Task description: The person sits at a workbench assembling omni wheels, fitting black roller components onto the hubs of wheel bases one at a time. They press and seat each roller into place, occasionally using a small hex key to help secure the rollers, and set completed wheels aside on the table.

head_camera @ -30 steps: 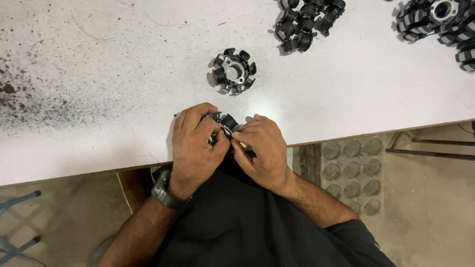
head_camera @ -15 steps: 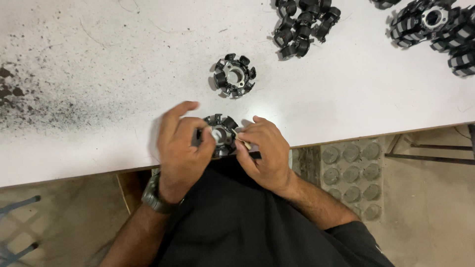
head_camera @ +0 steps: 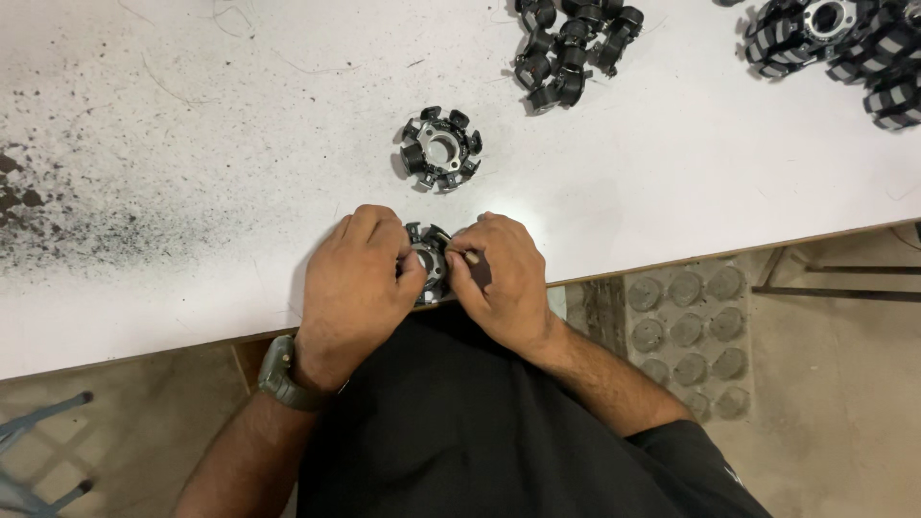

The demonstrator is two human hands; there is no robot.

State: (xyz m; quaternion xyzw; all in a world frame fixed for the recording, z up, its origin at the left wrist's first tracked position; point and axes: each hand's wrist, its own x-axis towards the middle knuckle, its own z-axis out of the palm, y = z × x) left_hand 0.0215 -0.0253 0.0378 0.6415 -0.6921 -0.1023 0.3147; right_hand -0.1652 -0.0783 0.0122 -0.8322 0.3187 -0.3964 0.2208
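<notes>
A black ring-shaped metal part with radial teeth (head_camera: 428, 259) rests at the near edge of the white table (head_camera: 192, 144). My left hand (head_camera: 353, 283) grips its left side, fingers curled over it. My right hand (head_camera: 504, 278) pinches its right side with thumb and forefinger; a thin light piece shows at the fingertips. Most of the part is hidden by both hands. A second, similar toothed ring (head_camera: 440, 150) lies flat on the table just beyond my hands, untouched.
A heap of small black pieces (head_camera: 572, 48) lies at the far middle. Several larger toothed rings with pale bands (head_camera: 844, 38) sit at the far right. Dark specks stain the table's left side (head_camera: 38, 211). Right of the table edge lies a grey dimpled tray (head_camera: 686, 331) on the floor.
My left hand, spread open half a second ago, has closed over the part again. Both hands stay at the table's near edge, with the part held between them.
</notes>
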